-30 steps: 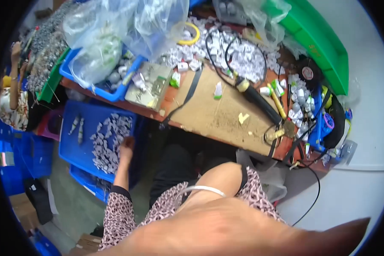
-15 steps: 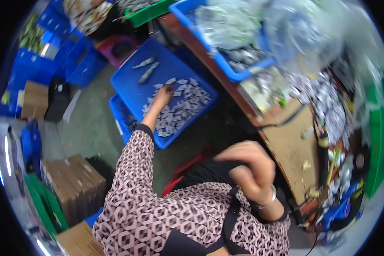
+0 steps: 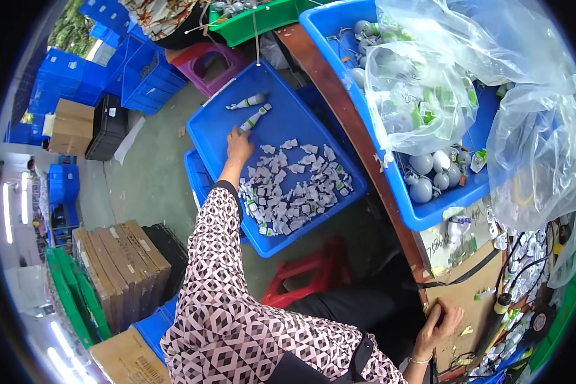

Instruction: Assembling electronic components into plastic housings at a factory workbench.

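My left hand (image 3: 239, 148) reaches over a blue tray (image 3: 214, 118), its fingers closed around the near end of a slim white-and-grey piece with a green band (image 3: 256, 119). Just beyond lies a similar slim piece (image 3: 249, 101), untouched. Nearer to me, many small white-and-grey pieces with green marks (image 3: 294, 189) are spread over the tray floor. My right hand (image 3: 440, 323) rests at the edge of the brown worktable (image 3: 451, 297), fingers loosely bent and apart, with nothing visible in it.
A blue bin (image 3: 413, 217) on the worktable holds grey round bulbs (image 3: 422, 166) and clear plastic bags (image 3: 422, 96). Wires and small parts crowd the table's right side. A red stool (image 3: 307, 269) stands below the tray. Flattened cardboard boxes (image 3: 125, 269) stand at left.
My left hand has moved from above the small pieces to a slim piece farther back. My right hand has gone from above my lap to the worktable edge. The view has shifted.
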A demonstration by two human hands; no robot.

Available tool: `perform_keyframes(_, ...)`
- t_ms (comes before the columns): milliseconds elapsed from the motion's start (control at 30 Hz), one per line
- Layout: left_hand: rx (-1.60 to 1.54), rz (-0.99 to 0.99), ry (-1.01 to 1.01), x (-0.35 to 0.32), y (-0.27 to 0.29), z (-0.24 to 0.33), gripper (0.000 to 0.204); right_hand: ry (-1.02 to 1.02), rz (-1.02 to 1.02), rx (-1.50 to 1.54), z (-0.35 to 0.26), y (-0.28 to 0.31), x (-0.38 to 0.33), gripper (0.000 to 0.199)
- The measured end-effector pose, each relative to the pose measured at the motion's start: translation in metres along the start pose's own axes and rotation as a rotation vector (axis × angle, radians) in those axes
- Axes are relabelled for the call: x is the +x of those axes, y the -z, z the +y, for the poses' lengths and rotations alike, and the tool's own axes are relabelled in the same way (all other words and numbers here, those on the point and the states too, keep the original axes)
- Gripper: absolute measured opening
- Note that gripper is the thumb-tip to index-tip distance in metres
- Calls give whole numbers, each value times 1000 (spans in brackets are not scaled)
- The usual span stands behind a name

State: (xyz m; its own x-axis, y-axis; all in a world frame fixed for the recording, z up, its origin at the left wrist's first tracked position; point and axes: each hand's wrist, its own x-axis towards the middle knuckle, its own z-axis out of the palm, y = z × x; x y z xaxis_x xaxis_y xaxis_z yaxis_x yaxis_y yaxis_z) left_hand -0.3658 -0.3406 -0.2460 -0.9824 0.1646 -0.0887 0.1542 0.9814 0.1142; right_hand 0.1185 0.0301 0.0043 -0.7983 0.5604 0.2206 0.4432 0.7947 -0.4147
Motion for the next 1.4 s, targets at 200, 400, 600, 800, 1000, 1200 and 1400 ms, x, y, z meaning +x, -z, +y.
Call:
perform_keyframes(200, 87, -268, 61, 30, 9, 23, 42, -76, -37, 35, -1, 0, 3, 6)
perform_keyframes(400, -170, -277, 212, 49, -11, 10, 49, -78, -35, 42, -2, 0, 3, 6)
perform_keyframes(600, -817, -149, 132, 48, -16, 40, 49, -93, -18, 56, -6, 1, 5, 6)
perform_keyframes(800, -256, 41, -449, -13, -68, 63, 36, -57, -10, 47, -4, -2, 6, 5)
perform_keyframes(1000, -670, -245, -385, -90, -24, 123, 34, -30, -2, 51, -1, 0, 4, 9)
perform_keyframes(1200, -491, 362, -310, -60, -40, 134, 29, -25, -18, 74, -7, -1, 4, 7)
perform_keyframes(1400, -756, -260, -541, -89, -29, 178, 35, -33, 21, 52, -6, 1, 3, 6)
